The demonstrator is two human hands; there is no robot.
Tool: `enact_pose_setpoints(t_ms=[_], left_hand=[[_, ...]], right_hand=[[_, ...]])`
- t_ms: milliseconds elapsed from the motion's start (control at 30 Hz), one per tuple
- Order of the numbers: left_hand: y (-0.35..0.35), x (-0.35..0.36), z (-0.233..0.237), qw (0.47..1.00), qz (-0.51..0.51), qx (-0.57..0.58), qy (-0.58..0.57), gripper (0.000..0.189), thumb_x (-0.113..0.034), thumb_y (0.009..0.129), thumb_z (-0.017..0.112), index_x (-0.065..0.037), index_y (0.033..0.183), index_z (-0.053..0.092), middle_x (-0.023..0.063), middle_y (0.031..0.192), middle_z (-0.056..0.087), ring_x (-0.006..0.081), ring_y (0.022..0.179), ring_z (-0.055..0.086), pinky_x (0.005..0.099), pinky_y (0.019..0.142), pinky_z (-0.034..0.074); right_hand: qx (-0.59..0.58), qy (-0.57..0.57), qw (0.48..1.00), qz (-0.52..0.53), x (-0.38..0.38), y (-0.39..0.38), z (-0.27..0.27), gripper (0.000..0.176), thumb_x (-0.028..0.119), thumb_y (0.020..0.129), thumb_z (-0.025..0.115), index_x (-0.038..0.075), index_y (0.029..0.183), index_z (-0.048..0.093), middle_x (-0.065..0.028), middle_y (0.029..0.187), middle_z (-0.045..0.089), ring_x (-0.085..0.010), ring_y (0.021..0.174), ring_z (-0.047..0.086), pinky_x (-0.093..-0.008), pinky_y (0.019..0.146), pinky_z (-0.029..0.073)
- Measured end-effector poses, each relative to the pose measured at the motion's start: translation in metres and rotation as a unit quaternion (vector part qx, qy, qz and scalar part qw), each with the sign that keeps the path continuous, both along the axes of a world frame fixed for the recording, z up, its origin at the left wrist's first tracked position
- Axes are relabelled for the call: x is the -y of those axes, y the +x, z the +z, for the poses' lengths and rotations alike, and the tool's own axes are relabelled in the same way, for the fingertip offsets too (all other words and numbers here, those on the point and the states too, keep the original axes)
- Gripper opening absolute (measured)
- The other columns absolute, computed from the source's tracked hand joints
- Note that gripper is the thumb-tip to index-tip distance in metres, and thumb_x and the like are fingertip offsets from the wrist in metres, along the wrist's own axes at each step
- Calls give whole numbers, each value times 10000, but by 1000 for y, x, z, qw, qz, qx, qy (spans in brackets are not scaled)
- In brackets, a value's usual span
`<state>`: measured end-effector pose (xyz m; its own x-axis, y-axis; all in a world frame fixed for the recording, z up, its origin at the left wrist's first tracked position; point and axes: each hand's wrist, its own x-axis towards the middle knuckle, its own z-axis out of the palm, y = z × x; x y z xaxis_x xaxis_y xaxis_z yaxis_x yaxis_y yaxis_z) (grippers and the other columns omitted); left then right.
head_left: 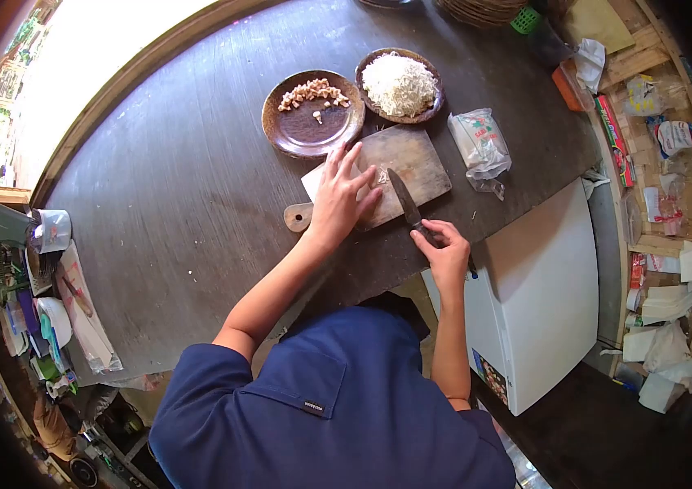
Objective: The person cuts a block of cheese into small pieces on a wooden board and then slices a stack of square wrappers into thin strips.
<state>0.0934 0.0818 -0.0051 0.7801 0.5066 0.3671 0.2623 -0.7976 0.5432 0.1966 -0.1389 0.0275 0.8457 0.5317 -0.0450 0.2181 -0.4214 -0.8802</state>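
Observation:
My right hand grips a kitchen knife by its dark handle, the blade slanting up and left over the wooden cutting board. My left hand rests over the left part of the board, fingers spread. A flat white piece shows beside that hand, partly covered by it. Small pale shreds lie between the left fingertips and the blade. Just behind the board stand a brown plate with diced light-brown pieces and a second brown dish heaped with white shreds.
A plastic-wrapped white packet lies right of the board on the dark table. A white fridge-like cabinet stands below the table's right side. Utensils and a white container crowd the left edge; packages fill the right-hand shelf.

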Motion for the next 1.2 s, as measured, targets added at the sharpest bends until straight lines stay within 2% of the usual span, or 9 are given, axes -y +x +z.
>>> enact_pose_setpoints(t_ms=[233,533,767,800,867,900,967,1033,1200], left_hand=[[4,14,-5,999,29,28,24,252,-248,930,799,-103,1132,838,124,1520,610,416,1498,448,574,1245,355],[17,8,2,994,67,54,73,134,-249,919,809,-180,1015,873,81,1471,667,385,1435,534,563,1238,367],[98,-47,28,982,50,149,105,117,-257,912,813,-172,966,872,87,1355,726,355,1402,562,546,1226,380],[112,-60,33,980,53,155,115,123,-257,899,822,-167,965,872,85,1334,734,349,1382,574,501,1202,407],[138,-87,29,981,49,158,97,124,-260,888,831,-163,956,870,75,1304,743,336,1349,592,483,1173,425],[141,-92,35,983,46,159,75,126,-262,877,840,-160,946,867,65,1273,752,323,1316,609,465,1143,444],[134,-97,40,986,49,141,68,150,-276,862,855,-138,918,852,40,1181,762,297,1220,641,447,1067,479],[107,-87,44,996,41,78,3,170,-287,863,857,-122,895,834,30,1099,755,282,1158,643,440,1026,490],[19,-46,30,1000,-21,-1,-20,237,-351,817,887,-131,880,825,29,1095,719,279,1182,619,433,1035,486]], right_hand=[[-58,-10,998,-1,-5,-14,5,311,121,832,904,16,1113,819,-88,1081,777,-172,862,690,-313,802,566],[-100,10,995,4,-6,-3,9,323,144,839,913,10,1118,818,-85,1075,787,-161,864,691,-312,831,565],[-47,11,998,30,-49,72,44,342,188,851,904,45,1146,807,-67,1024,793,-161,849,698,-339,763,552],[-46,12,998,29,-64,85,50,342,188,851,904,45,1146,807,-67,1024,793,-161,849,698,-339,763,552],[115,-60,991,21,-88,104,62,324,199,848,892,68,1131,803,-78,998,781,-215,863,719,-361,770,556],[115,-57,991,21,-90,105,61,324,199,848,892,68,1131,803,-78,998,781,-215,863,719,-361,770,556],[334,-100,937,-18,-93,107,55,328,210,834,888,81,1121,795,-91,996,766,-254,889,727,-374,785,558],[304,-106,946,-29,-79,88,60,308,181,839,876,93,1123,795,-83,1007,761,-256,904,722,-370,804,561],[32,-38,999,19,-27,57,26,302,115,833,888,42,1112,798,-67,1063,782,-188,888,713,-335,816,572]])
